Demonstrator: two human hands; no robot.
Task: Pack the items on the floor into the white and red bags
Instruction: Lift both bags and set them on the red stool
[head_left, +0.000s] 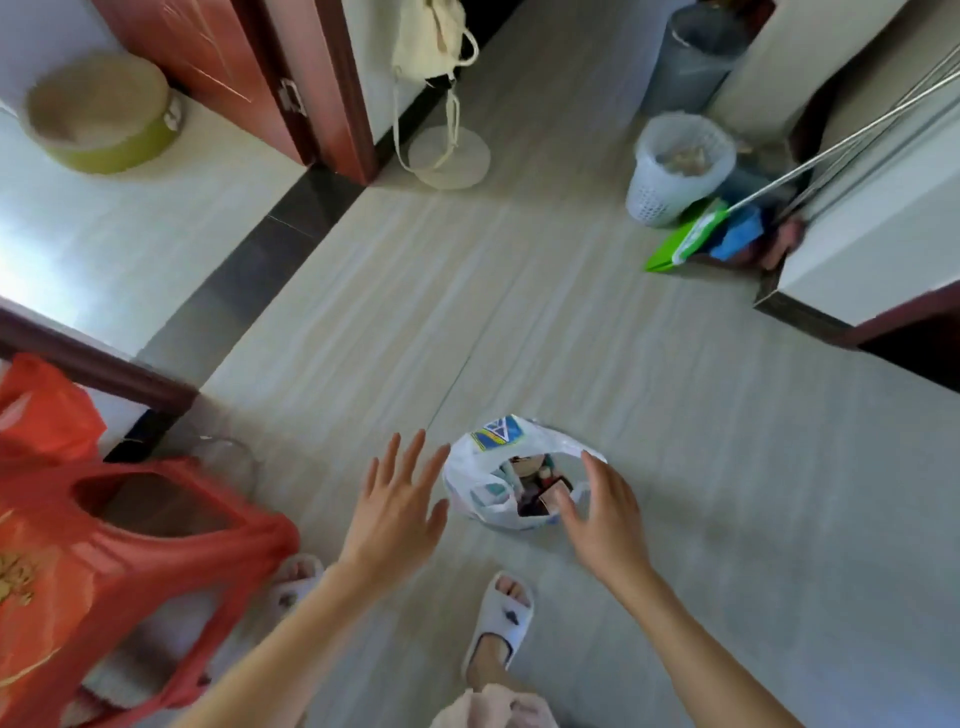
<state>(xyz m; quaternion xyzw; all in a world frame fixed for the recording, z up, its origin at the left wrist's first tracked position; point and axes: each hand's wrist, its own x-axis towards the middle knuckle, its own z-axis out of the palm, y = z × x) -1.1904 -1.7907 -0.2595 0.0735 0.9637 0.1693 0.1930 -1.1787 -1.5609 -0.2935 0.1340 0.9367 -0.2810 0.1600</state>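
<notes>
Lying on pale floor (571, 291), white bag (470, 473); red bag (104, 561) left

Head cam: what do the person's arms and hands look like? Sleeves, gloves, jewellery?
Both forearms are bare to the frame edge, no sleeves visible. The left hand and right hand wear no gloves; no rings, watch or bracelets are visible. No markings or cables.

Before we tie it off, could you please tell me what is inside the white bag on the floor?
Through the open mouth of the white bag, several small packaged items show, one dark with a reddish edge, some teal and white. The plastic covers everything deeper, so neither count nor kind can be told.
</notes>
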